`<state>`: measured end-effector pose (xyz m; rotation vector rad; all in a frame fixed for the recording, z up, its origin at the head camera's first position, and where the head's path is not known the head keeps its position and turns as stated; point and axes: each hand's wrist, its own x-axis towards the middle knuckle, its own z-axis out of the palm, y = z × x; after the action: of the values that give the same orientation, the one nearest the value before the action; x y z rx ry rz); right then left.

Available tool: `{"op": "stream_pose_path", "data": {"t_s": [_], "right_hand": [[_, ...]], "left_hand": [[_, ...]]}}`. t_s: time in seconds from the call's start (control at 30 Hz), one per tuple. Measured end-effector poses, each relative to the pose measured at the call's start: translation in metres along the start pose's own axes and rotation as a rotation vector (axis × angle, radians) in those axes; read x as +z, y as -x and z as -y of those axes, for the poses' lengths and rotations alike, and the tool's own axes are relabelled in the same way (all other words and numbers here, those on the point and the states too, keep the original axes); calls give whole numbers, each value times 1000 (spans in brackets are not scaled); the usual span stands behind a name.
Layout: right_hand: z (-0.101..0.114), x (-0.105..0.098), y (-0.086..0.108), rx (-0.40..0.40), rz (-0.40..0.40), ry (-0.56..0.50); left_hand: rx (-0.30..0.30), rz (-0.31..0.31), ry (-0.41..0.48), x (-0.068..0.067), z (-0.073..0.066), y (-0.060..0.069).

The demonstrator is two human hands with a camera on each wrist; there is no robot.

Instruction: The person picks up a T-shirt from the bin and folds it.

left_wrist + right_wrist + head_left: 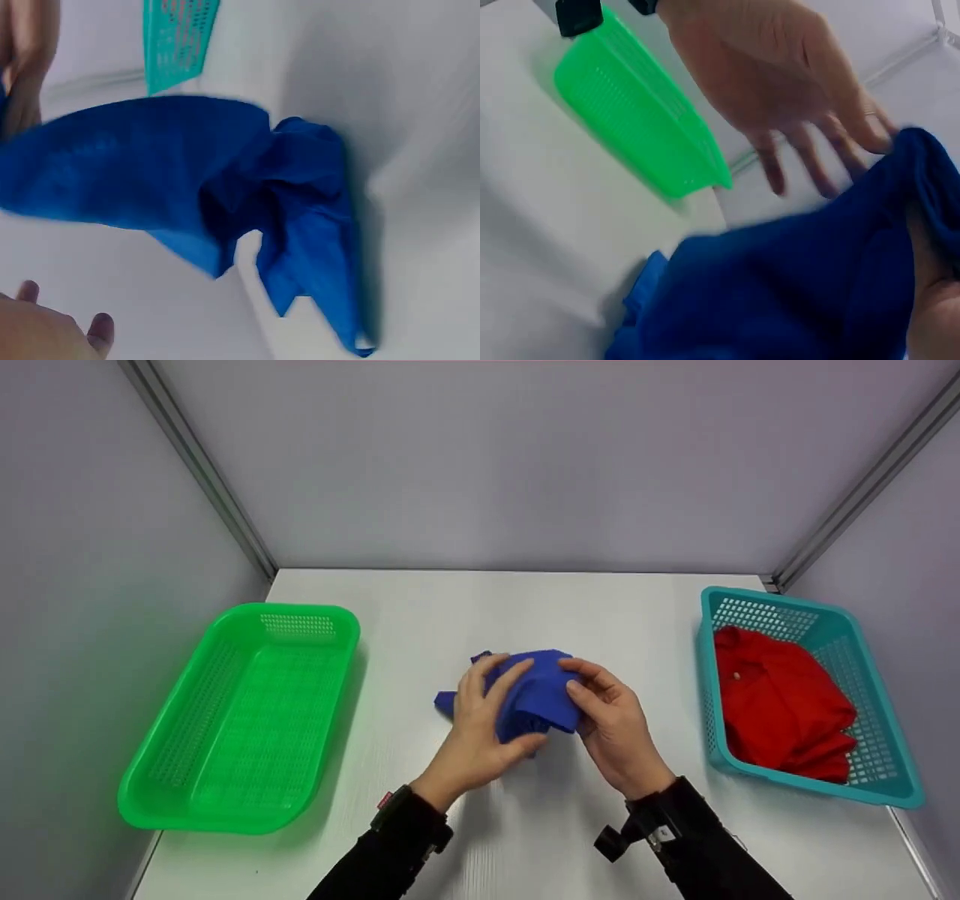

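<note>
Green rectangular plastic basket [255, 727] lines the tabletop's [525, 607] left edge; left hand [480, 727], spread and released, beside crumpled blue fabric [544, 690] midway between side edges; right hand [615, 727] pinching it; turquoise rectangular plastic basket [900, 795] of red cloth [780, 705], right edge.

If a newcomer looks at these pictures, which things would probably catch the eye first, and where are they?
Probably the blue cloth first, at the middle of the white table, where the right hand pinches it and the left hand is close by with fingers spread. Next would likely come the bright green basket on the left and the red garment lying in the teal basket on the right.
</note>
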<state>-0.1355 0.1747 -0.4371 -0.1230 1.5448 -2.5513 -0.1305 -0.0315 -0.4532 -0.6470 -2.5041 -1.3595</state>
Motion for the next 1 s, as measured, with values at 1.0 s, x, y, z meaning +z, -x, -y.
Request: {"op": "stream_pose_path", "data": {"t_s": [1.0], "right_hand": [[-66,-6,9,-251,160,921]], "left_hand": [[-292,-166,688,-27,-38,-19]]}}
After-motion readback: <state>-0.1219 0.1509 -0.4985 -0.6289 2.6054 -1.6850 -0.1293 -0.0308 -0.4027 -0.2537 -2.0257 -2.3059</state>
